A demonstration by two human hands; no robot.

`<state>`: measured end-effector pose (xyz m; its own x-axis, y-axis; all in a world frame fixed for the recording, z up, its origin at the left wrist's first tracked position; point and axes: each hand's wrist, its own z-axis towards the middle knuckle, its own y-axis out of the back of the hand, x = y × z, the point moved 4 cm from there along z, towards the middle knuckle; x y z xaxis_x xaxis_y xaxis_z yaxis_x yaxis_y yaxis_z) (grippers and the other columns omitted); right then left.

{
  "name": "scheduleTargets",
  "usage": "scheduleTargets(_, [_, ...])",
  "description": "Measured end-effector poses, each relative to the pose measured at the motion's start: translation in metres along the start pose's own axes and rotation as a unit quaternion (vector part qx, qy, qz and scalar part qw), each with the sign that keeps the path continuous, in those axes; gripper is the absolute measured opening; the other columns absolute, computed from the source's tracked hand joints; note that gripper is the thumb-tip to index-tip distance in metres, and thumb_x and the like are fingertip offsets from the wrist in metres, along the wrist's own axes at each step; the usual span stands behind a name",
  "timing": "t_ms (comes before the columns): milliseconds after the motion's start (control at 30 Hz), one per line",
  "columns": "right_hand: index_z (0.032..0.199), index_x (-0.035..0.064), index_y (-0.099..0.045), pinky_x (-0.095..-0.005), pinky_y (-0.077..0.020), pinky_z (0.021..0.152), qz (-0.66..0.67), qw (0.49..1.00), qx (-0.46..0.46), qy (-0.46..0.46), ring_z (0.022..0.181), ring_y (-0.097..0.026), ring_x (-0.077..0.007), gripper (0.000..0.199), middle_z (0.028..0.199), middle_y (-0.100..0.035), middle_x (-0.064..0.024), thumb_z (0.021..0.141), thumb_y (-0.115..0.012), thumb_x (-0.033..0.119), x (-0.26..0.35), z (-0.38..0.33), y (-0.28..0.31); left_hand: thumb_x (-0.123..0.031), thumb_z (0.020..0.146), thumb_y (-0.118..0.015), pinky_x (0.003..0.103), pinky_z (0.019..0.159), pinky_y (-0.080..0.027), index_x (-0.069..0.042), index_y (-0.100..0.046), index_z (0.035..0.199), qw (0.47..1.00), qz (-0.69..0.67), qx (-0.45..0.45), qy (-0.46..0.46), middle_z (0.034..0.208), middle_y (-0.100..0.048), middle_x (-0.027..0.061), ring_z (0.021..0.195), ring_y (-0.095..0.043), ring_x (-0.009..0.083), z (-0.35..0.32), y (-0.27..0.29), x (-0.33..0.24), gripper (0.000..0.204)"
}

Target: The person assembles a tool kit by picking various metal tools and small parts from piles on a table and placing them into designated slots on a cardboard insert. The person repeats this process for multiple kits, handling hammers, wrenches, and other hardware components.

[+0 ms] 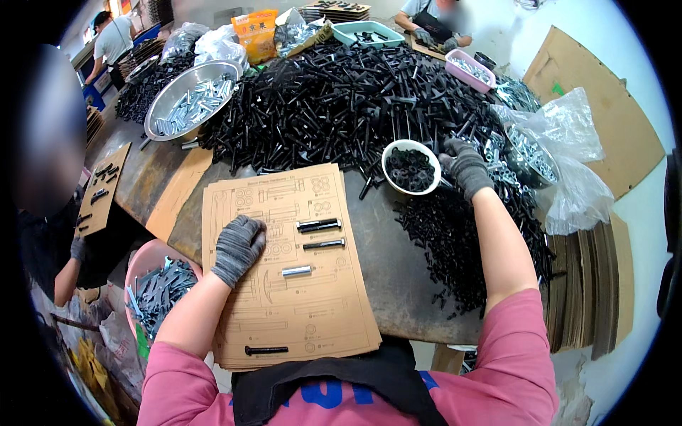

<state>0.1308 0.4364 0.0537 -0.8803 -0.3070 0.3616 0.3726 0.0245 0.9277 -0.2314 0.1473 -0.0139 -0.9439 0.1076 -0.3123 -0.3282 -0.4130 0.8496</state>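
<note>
A pink tub (145,264) of grey bolts is seen at the bench's left edge. The gloved left hand (238,247) is laid flat, fingers loosely curled and empty, on a cardboard template sheet (312,312) carrying black bolts (318,225) and a silver sleeve (296,270). The right hand (465,167) is curled beside a white bowl (410,167); its grasp cannot be told.

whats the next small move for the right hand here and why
Probably pick one small part from beside the white bowl and carry it to the cardboard sheet. The gloved right hand sits at the pile next to that bowl, the left hand presses the sheet flat, and only a few printed outlines hold parts, such as the silver sleeve.
</note>
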Motion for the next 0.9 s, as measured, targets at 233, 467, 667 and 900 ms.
scheduleTargets(233, [0.127, 0.0176, -0.038, -0.0370, -0.0313, 0.099, -0.240, 0.964, -0.090, 0.065, 0.121, -0.036, -0.0276, 0.067, 0.135, -0.032, -0.0101, 0.068, -0.065, 0.031, 0.081, 0.072, -0.013, -0.012, 0.070, -0.059, 0.037, 0.064, -0.045, -0.004, -0.059, 0.080, 1.000, -0.002, 0.008, 0.013, 0.073, -0.055, 0.0114, 0.071, -0.054, 0.0286, 0.002, 0.007, -0.004, 0.013])
scheduleTargets(467, [0.127, 0.0210, -0.037, -0.0456, -0.0177, 0.102, -0.335, 0.936, -0.041, 0.099, 0.121, -0.035, -0.0203, 0.062, 0.130, -0.039, -0.0037, 0.070, -0.061, 0.029, 0.097, 0.147, -0.052, -0.011, 0.070, -0.059, 0.037, 0.063, -0.044, -0.004, -0.059, 0.080, 1.000, -0.020, 0.017, 0.017, 0.072, -0.054, 0.0113, 0.070, -0.053, 0.0281, 0.007, 0.008, -0.006, 0.013])
scheduleTargets(667, [0.120, 0.0189, -0.047, -0.0405, -0.0355, 0.093, -0.290, 0.954, 0.026, 0.075, 0.106, -0.051, -0.0250, 0.050, 0.114, -0.054, -0.0078, 0.071, -0.060, 0.024, 0.116, 0.154, -0.063, -0.012, 0.070, -0.059, 0.037, 0.064, -0.044, -0.004, -0.059, 0.081, 0.999, -0.019, 0.022, 0.027, 0.072, -0.054, 0.0114, 0.069, -0.054, 0.0281, 0.005, 0.007, -0.002, 0.013])
scheduleTargets(900, [0.108, 0.0091, -0.054, -0.0377, -0.0452, 0.081, -0.073, 0.974, 0.185, 0.106, 0.095, -0.056, -0.0314, 0.041, 0.105, -0.057, -0.0156, 0.069, -0.063, 0.018, 0.102, 0.184, -0.098, -0.012, 0.070, -0.060, 0.037, 0.064, -0.045, -0.004, -0.058, 0.081, 0.999, -0.013, 0.019, 0.023, 0.073, -0.054, 0.0114, 0.069, -0.054, 0.0281, 0.004, 0.006, -0.001, 0.014])
